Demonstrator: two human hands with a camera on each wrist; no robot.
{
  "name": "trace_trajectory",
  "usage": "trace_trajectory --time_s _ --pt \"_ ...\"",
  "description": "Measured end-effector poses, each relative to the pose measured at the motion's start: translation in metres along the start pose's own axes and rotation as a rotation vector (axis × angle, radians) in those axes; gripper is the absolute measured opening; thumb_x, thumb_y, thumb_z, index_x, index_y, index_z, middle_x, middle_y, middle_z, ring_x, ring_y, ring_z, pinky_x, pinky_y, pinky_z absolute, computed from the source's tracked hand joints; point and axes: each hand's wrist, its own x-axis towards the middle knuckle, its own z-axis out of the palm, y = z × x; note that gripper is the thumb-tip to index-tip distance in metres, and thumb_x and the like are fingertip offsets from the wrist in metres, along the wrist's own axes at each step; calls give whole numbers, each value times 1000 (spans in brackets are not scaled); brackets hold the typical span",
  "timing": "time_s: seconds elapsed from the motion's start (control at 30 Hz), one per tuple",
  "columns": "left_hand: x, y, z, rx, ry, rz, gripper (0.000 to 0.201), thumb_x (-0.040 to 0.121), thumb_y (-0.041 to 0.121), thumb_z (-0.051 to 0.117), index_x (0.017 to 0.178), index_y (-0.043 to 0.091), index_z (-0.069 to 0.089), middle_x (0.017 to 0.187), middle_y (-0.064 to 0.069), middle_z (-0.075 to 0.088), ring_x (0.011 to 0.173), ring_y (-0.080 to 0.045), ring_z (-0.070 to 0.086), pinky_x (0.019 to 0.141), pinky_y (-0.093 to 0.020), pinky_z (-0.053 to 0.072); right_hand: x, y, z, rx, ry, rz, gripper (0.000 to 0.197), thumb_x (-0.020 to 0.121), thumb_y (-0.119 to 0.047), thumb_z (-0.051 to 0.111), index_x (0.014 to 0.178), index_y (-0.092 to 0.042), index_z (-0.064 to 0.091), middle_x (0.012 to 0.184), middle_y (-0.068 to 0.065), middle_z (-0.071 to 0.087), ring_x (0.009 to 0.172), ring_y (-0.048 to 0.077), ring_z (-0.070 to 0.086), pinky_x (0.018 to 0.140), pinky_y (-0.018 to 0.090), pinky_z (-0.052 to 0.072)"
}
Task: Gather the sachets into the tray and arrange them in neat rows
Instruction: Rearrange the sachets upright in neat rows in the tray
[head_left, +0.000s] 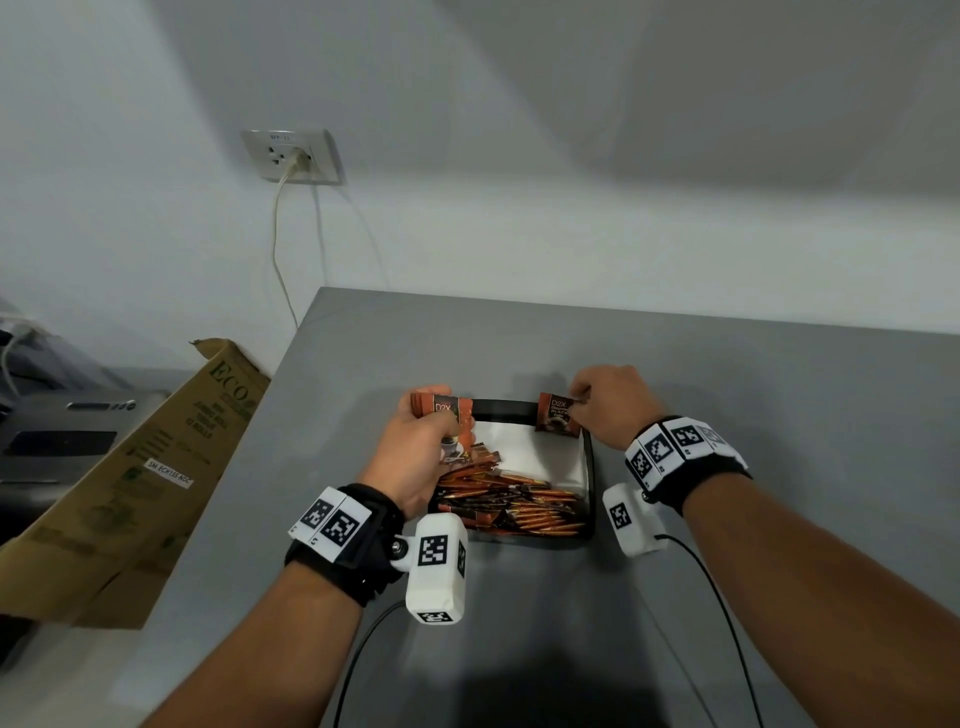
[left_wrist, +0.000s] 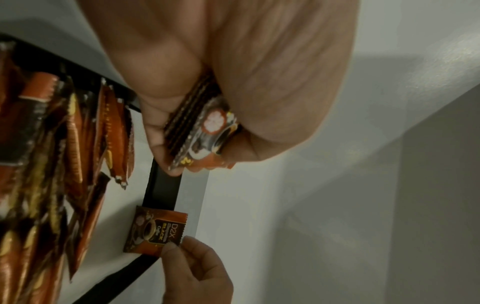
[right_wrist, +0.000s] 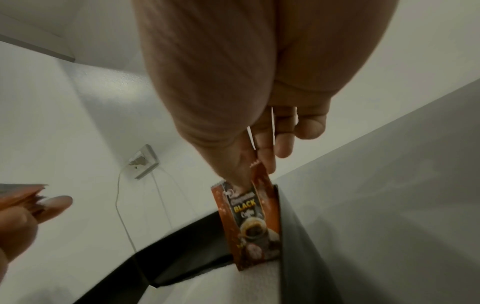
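Note:
A black tray (head_left: 588, 467) with a white liner sits on the grey table, its near half filled with a heap of orange-brown sachets (head_left: 511, 501). My left hand (head_left: 423, 434) grips a stack of sachets (left_wrist: 200, 125) over the tray's far left corner. My right hand (head_left: 592, 402) pinches the top edge of a single sachet (head_left: 557, 415), standing it upright against the tray's far right corner (right_wrist: 281, 205). That single sachet (right_wrist: 249, 222) reads "BLACK" and touches the white liner. The same single sachet (left_wrist: 155, 232) appears low in the left wrist view.
The grey table (head_left: 727, 364) stretches right and far of the tray. A cardboard box (head_left: 130, 467) leans at the table's left edge. A wall socket (head_left: 291, 156) with a plugged cable is on the wall behind. Black cables (head_left: 717, 597) trail from the wrist cameras.

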Motion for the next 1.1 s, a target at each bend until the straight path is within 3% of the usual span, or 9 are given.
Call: trace_trajectory --time_s 0.07,0.13,0.27,0.37,0.5,0.6,0.67,0.8,1.1 --pt "1 -1 1 89 -17 22 44 84 -19 56 115 13 52 93 -12 65 65 -19 68 52 -30 56 -6 -7 -10 65 47 -35 29 88 -22 67 117 -14 70 115 2 67 103 18 62 89 26 47" --pt "3 -3 4 154 -39 45 51 80 -19 65 114 17 53 98 -13 66 72 -21 70 61 -36 59 -13 -24 -22 193 88 -108 30 88 -24 69 117 -18 70 110 -6 66 95 9 61 86 21 44" --pt "7 -5 17 196 -98 75 55 74 -19 73 114 12 53 102 -20 64 86 -35 67 84 -58 56 -25 -62 -37 413 -70 -262 22 84 -19 75 106 -24 74 93 -12 73 83 -2 67 75 9 49" --pt "14 -5 19 226 -96 74 57 68 -6 83 113 11 53 99 -18 68 81 -32 70 79 -55 59 -22 -69 -39 380 -62 -270 17 84 -9 72 88 -24 77 80 -11 74 73 -2 67 68 7 48" --pt "24 -4 4 240 134 122 37 84 6 75 111 19 53 99 -9 64 74 -19 63 62 -34 52 -8 -64 -33 254 40 -187 16 89 -9 66 90 -22 76 87 -7 72 77 2 64 67 12 48" --pt "26 -4 -7 270 185 147 29 89 3 66 111 17 52 89 -9 58 68 -16 54 60 -32 48 2 -62 -19 101 -15 -151 21 90 -7 58 93 -18 76 97 0 73 86 16 67 80 32 58" --pt "25 -4 -12 276 185 148 28 90 0 62 111 14 52 84 -5 58 66 -15 53 60 -31 48 6 -62 -10 30 -51 -125 22 88 -6 57 90 -19 75 99 2 72 87 21 67 82 38 58" --pt "24 -4 -18 267 193 143 28 90 1 63 110 17 53 86 0 60 69 -14 55 61 -30 50 14 -65 2 -44 -82 -107 22 85 -7 60 83 -26 71 98 2 71 87 23 65 81 39 58" --pt "23 -7 -20 231 166 122 27 89 -2 59 103 19 54 83 -2 59 70 -16 53 64 -33 47 22 -64 9 -82 -86 -107 21 83 -8 62 83 -26 73 94 4 72 85 25 66 80 40 59"
